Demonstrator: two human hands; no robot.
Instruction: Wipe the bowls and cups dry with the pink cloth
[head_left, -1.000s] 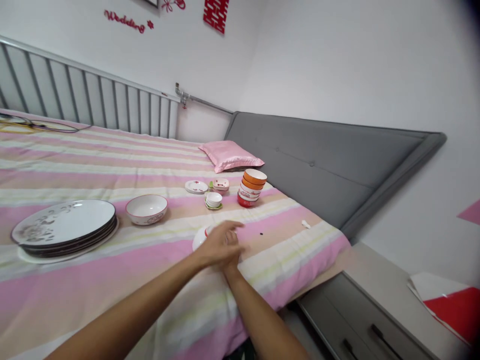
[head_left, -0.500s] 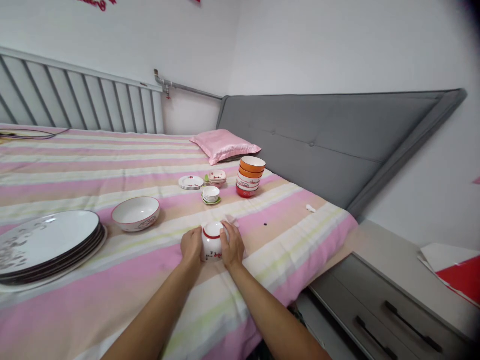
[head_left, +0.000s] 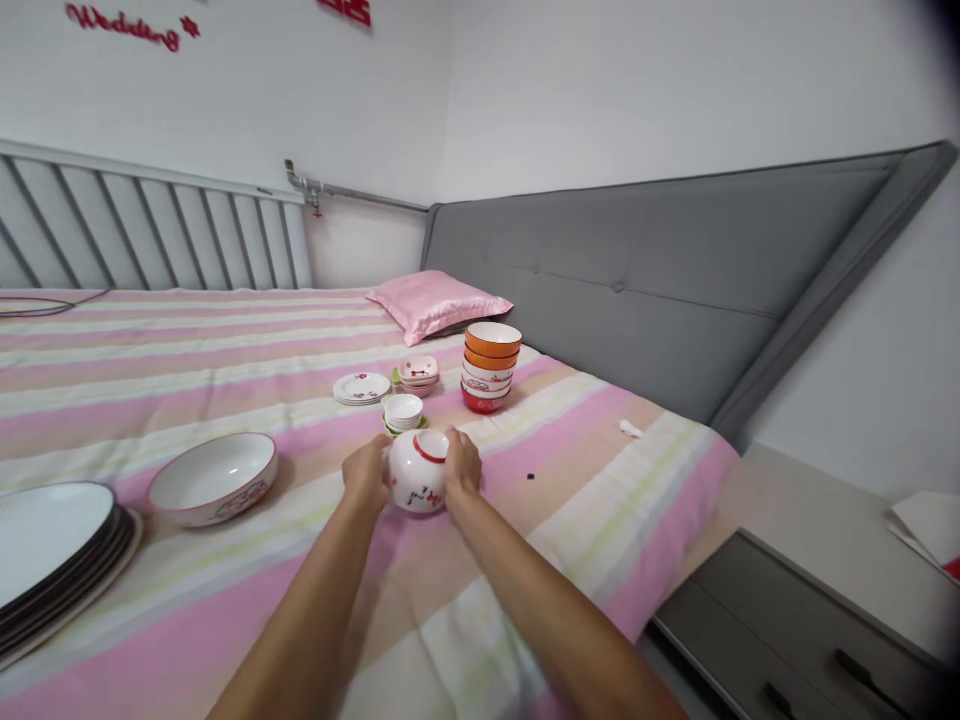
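Observation:
Between my two hands is a white bowl (head_left: 414, 484) with small red and dark markings, its red-ringed foot turned upward. My left hand (head_left: 367, 474) grips its left side, and my right hand (head_left: 462, 463) holds it from the right. The bowl looks raised a little off the bed and tilted; its mouth faces down, out of sight. Just beyond it stand small white dishes (head_left: 403, 408) in a pile, beside pink dishes (head_left: 417, 372) and white plates (head_left: 361, 387). A stack of orange, white and red bowls (head_left: 491, 366) rises farther back.
On the left lie a wide white bowl (head_left: 214, 478) and a pile of large dark-edged plates (head_left: 56, 545). A pink pillow (head_left: 439, 303) rests by the grey headboard (head_left: 600, 285). A drawer cabinet (head_left: 795, 610) stands at the bed's right side.
Both hands have lifted the bowl from the bed and tipped it, its foot leaning away. My view has shifted, so the wide bowl and plates sit lower and farther left.

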